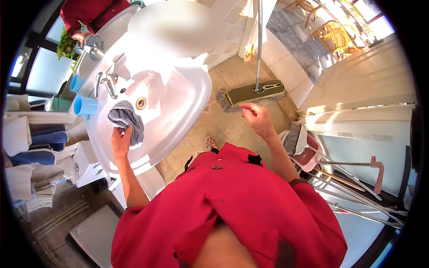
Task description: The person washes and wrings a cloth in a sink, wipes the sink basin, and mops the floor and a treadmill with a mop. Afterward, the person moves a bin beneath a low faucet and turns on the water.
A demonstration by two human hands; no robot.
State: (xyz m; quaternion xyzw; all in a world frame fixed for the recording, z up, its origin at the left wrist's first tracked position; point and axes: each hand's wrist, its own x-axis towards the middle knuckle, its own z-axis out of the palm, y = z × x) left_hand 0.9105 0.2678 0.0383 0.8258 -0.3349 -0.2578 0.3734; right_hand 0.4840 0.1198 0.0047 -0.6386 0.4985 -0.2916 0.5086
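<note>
A grey cloth [126,121] is bunched up in my left hand [120,142], over the left side of the white sink basin [178,120]. Just beyond the cloth are the round drain [141,103] and the chrome faucet [106,85]. My right hand [258,119] is raised over the tiled floor, its fingers bent and drawn together; whether anything small is between them I cannot make out. Past its fingertips lies a flat mop head [255,94] with a grey fringe, its pole rising upward. My right hand appears apart from the mop.
Light blue cups [85,106] stand at the sink's left edge, by a mirror. Brushes and a pink dustpan [308,154] with long handles lean at the right, below a door [357,80]. Towels [42,139] hang at the left. Wicker chairs [337,38] stand beyond the doorway.
</note>
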